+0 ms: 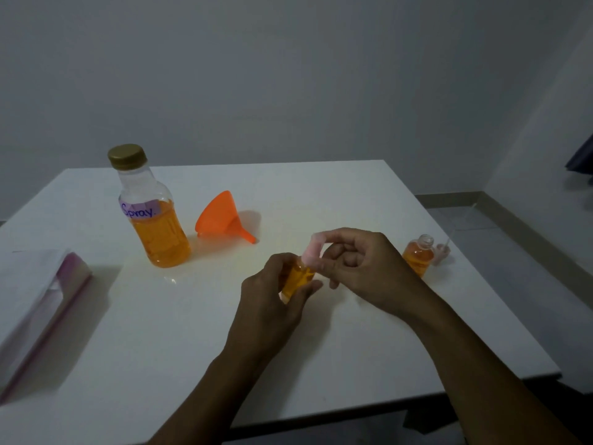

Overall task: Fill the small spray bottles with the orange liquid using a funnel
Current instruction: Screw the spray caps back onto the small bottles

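The small bottle (296, 277) — light, slick plastic — is gripped round its body by the left hand (272, 303); its pink cap (313, 252) is pinched by the right hand (362, 268) fingers.

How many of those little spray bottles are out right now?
2. One small spray bottle is held between both hands at the table's middle; the other small bottle stands uncapped near the right edge. None seems hidden.

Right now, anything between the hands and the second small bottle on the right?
Nothing visible. The open small bottle stands beside a pink spray cap, with bare table between it and the right hand. Both hands are occupied: left hand holds the filled bottle.
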Motion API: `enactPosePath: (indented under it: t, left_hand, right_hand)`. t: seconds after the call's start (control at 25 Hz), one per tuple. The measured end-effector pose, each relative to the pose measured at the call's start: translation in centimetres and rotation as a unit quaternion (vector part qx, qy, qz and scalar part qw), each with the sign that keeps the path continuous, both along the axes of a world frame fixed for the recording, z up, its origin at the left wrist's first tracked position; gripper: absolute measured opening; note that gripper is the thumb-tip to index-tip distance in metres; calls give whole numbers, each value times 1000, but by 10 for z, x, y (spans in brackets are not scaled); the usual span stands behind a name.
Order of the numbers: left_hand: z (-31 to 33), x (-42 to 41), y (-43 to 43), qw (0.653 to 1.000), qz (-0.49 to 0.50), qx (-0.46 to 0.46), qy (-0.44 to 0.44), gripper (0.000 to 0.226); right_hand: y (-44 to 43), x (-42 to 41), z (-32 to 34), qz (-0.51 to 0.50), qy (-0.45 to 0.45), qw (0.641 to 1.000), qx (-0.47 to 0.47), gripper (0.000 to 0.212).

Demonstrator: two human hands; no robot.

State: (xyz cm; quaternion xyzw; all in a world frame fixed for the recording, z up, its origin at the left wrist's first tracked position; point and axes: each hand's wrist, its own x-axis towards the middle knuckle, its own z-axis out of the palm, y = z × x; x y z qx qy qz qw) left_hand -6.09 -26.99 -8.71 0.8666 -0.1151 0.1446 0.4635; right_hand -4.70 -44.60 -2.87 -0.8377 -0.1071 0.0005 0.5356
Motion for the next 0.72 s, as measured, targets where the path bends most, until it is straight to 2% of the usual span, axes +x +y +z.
enactPosePath:
  t: [0.04,0.24,0.36,0.52,0.6,0.72]
  left_hand:
    - [-2,1,0,1000,1,-6,13,47]
    - [-10,6,6,998,10,-26,58,39]
    - [-12,2,12,997,25,-37,69,42]
    - [-12,-2,34,993,78,-66,61,43]
    - [-8,-5,46,989,103,-80,64,40]
    - [-5,0,61,986,120,-100,61,46]
  right_hand:
    - [-6,-1,-1,-7,11,1000,-6,42]
    - [-22,-7,-35,-68,-7,989,-131,31]
    - [-23,-19,-59,-11,-27,977,-212,39]
    - [-43,-37,-76,74,-36,943,-323,51]
    - [-59,-51,-78,98,-45,928,-357,54]
    - [-73,-62,-83,99,-55,923,-367,55]
